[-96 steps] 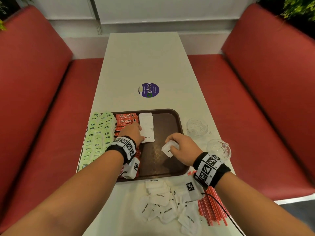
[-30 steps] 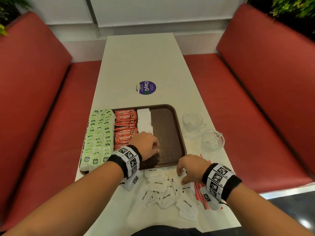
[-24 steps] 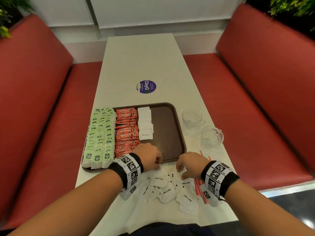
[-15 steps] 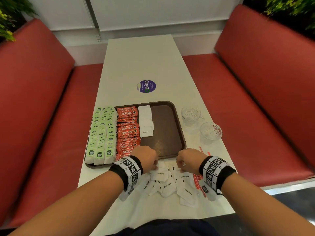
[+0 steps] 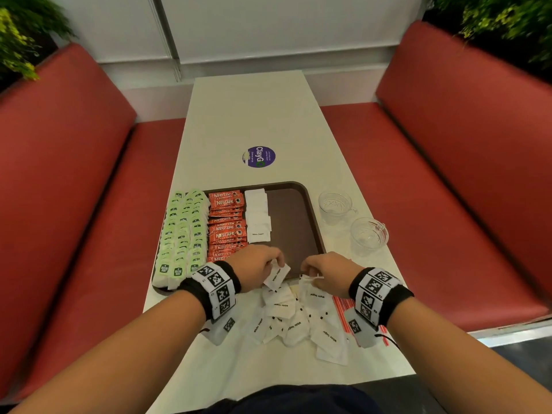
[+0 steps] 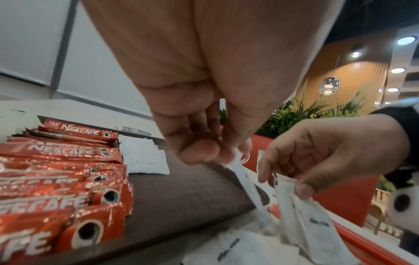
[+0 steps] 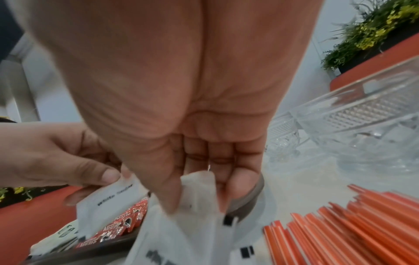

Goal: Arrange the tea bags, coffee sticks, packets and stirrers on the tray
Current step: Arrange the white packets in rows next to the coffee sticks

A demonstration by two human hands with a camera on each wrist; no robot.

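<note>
A brown tray (image 5: 294,222) holds green tea bags (image 5: 182,234), red Nescafe coffee sticks (image 5: 225,225) and a column of white sugar packets (image 5: 257,215). More white sugar packets (image 5: 298,321) lie heaped on the table in front of the tray. My left hand (image 5: 260,267) pinches one white sugar packet (image 5: 277,274) by its top edge above the tray's near rim. My right hand (image 5: 327,273) pinches other white packets (image 7: 197,195) lifted from the heap. Red stirrers (image 7: 353,227) lie on the table under my right wrist.
Two clear glass cups (image 5: 334,204) (image 5: 369,236) stand right of the tray. A purple sticker (image 5: 258,156) marks the white table (image 5: 248,115) farther back. Red benches (image 5: 59,189) flank both sides. The tray's right half is bare brown surface.
Both hands drew back from the tray to the heap at the near edge. Each has picked up white sugar packets and lifted them.
</note>
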